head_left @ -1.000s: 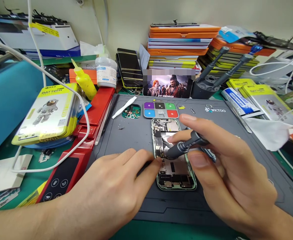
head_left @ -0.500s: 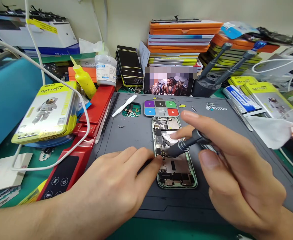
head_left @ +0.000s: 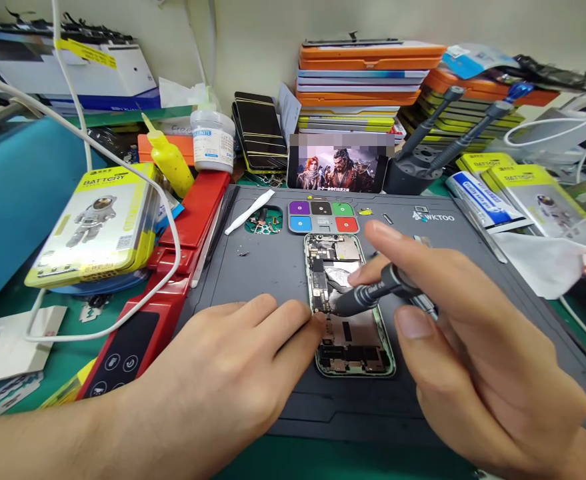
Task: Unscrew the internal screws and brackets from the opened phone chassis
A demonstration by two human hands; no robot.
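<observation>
An opened smartphone (head_left: 355,327) with its inner parts bare lies on the grey mat, its top edge pointing away from me. My left hand (head_left: 243,360) is closed at the phone's left edge, thumb and fingertips together on the rim. A black screwdriver (head_left: 367,298) slants down to the left into the middle of the phone; its tip is hidden. My right hand (head_left: 483,333) holds the screwdriver's handle between thumb and fingers, with the forefinger stretched out above it. Beyond the phone sits a tray with coloured squares (head_left: 323,217).
A white plastic pry tool (head_left: 249,212) rests on the grey mat (head_left: 267,267). To the left are battery packs (head_left: 95,220), a red device (head_left: 140,333) and a looping white cable (head_left: 178,250). Behind stand a phone playing video (head_left: 340,167), stacked boxes (head_left: 363,80) and a screwdriver stand (head_left: 413,177).
My right hand has shifted slightly, and the screwdriver's handle has turned and moved a little. My left hand stays at the phone's edge. The picture on the standing phone has changed.
</observation>
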